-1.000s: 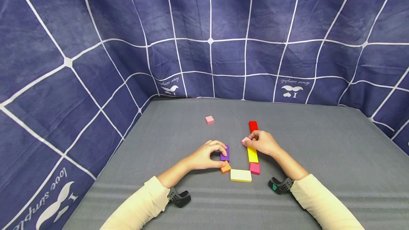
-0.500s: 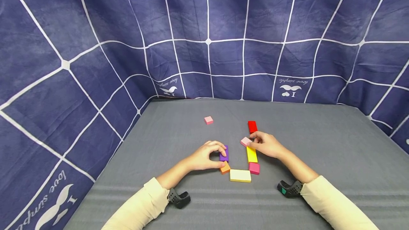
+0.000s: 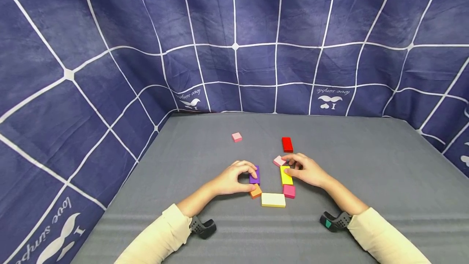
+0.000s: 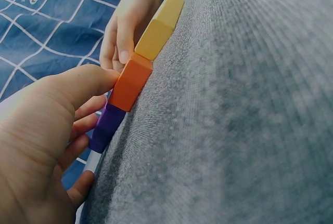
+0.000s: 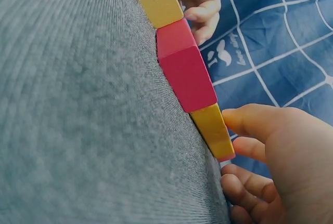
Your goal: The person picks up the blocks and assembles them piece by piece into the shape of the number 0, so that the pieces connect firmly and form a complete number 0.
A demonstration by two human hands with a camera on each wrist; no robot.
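Coloured blocks form a U on the grey cloth. On its left side, my left hand (image 3: 232, 179) grips a purple block (image 3: 255, 181) and an orange block (image 3: 255, 192), thumb against the orange and fingers at the purple. My right hand (image 3: 309, 171) is at the other side. Its thumb touches a yellow block (image 3: 287, 179), while its index finger reaches a light pink block (image 3: 279, 161) lying askew at the yellow block's far end. A magenta block (image 5: 188, 81) meets the yellow block's near end. A pale yellow block (image 3: 273, 199) lies across the bottom.
A red block (image 3: 287, 144) lies beyond the light pink one, apart from it. Another small pink block (image 3: 237, 137) sits alone farther back on the left. A blue curtain with white grid lines (image 3: 256, 64) hangs behind and to the left of the cloth-covered table (image 3: 205, 137).
My right hand has loosened from the light pink block, and its thumb has moved nearer onto the yellow block. The left hand keeps its place at the purple and orange blocks.
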